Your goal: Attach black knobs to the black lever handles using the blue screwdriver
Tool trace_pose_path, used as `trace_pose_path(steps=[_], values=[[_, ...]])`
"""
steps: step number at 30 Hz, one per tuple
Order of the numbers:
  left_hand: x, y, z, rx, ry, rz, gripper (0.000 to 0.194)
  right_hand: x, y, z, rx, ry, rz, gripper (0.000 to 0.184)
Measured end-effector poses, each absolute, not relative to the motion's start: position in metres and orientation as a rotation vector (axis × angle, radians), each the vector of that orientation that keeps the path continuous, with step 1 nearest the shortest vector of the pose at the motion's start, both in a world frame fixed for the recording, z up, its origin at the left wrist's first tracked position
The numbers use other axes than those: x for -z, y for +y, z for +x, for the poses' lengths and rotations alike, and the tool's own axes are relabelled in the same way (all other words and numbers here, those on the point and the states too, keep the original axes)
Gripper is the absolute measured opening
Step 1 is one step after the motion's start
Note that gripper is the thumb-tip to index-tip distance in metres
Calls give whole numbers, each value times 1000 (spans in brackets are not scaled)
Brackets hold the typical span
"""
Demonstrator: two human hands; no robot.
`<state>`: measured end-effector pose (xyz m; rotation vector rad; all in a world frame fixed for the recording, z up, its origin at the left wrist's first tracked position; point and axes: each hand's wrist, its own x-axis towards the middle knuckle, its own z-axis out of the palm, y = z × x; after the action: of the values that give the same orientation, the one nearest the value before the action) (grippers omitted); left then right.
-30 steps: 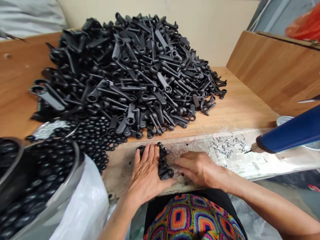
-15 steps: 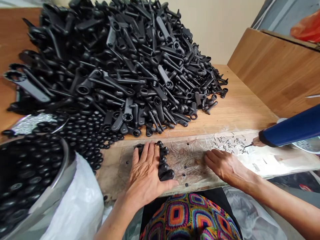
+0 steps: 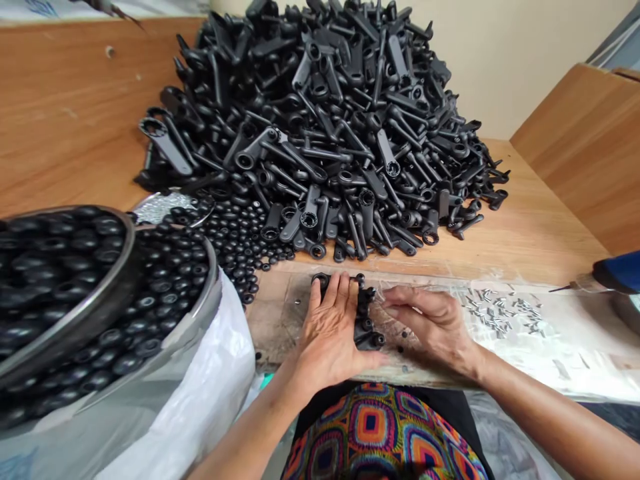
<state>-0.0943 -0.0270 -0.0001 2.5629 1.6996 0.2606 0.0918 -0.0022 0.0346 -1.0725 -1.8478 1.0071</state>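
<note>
My left hand (image 3: pixel 330 333) lies flat over a row of black crank handles (image 3: pixel 369 341), fingers stretched forward and thumb out to the right. The handles lie side by side on a film-covered board (image 3: pixel 280 327), with their round ends showing past my hand. Just right of those ends is my right hand (image 3: pixel 435 327), its thumb and fingers pinched together. What sits in the pinch is too small to make out. Small metal pins (image 3: pixel 500 312) are scattered on the board farther right.
Behind the board rises a big pile of black handles (image 3: pixel 345 147). Loose black knobs (image 3: pixel 235 227) lie at its left. Two knob-filled containers (image 3: pixel 133 247) stand at the near left, by a dish of metal pieces (image 3: pixel 165 208). A blue power tool (image 3: pixel 620 272) is at the right edge.
My right hand has moved from beside the pins leftward to the handle ends. My left hand stays on the handles. The view has turned left, bringing more of the knob containers in.
</note>
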Motion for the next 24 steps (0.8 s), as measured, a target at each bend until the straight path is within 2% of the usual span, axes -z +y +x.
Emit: trace_pose_path(steps=[7,15,24], values=[[1,-27,-97,-306,1675,2549,107,-26,9,63,-1024,-1905,-948,20],[2,-27,-97,-347,1676,2557,107,-23,10,67,-630,-2170,-837,23],[1,-27,-95,-243,1713,2572,109,-22,7,82,-266,-2461,-672,26]])
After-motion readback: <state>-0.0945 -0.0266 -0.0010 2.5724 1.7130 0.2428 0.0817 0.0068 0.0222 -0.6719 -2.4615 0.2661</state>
